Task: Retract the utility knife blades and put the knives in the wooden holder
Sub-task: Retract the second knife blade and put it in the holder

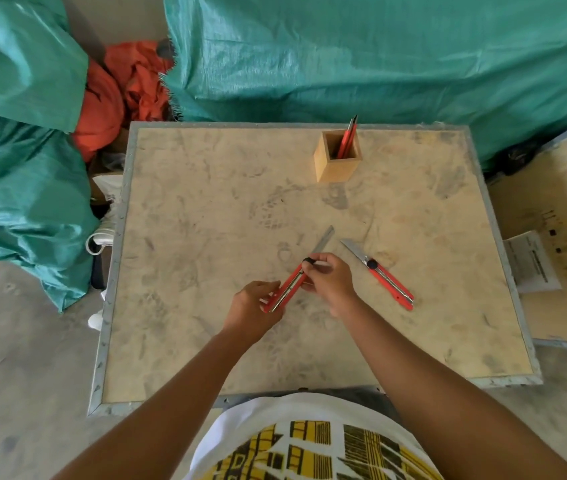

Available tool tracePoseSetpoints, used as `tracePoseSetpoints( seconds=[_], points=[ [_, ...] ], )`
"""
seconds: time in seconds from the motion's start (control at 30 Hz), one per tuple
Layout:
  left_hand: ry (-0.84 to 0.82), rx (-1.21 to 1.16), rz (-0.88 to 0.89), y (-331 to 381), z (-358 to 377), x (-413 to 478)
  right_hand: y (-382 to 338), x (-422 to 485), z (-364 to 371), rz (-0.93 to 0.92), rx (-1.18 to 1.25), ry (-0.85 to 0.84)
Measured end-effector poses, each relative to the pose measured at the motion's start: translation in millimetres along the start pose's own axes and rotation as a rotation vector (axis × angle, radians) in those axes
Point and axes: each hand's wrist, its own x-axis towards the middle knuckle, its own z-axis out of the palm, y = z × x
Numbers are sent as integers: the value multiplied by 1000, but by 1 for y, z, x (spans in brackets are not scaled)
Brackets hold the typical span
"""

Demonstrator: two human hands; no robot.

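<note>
I hold a red utility knife in both hands over the middle of the table, its long blade still out and pointing up-right. My left hand grips the handle's rear end. My right hand pinches the black slider knob near the blade. A second red knife lies on the table to the right, its blade extended toward the upper left. The wooden holder stands at the far side of the table with two red knives upright in it.
The work surface is a dusty plywood table with a metal rim. Green tarpaulin hangs behind and to the left, with orange cloth between. A second board with a paper sheet adjoins on the right.
</note>
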Motion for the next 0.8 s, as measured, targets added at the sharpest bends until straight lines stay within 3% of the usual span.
tracePoseSetpoints(
  seconds=[0.37,0.53,0.8],
  points=[
    [-120,-321,42,64,-12,-46,-66,-46,-66,-282,13,-164],
    [-27,-449,80,93,9,-59,-83,-60,-95,-372,-54,-253],
    [128,-655,77,141,53,-66,-97,-75,-152,-523,-402,-471]
  ],
)
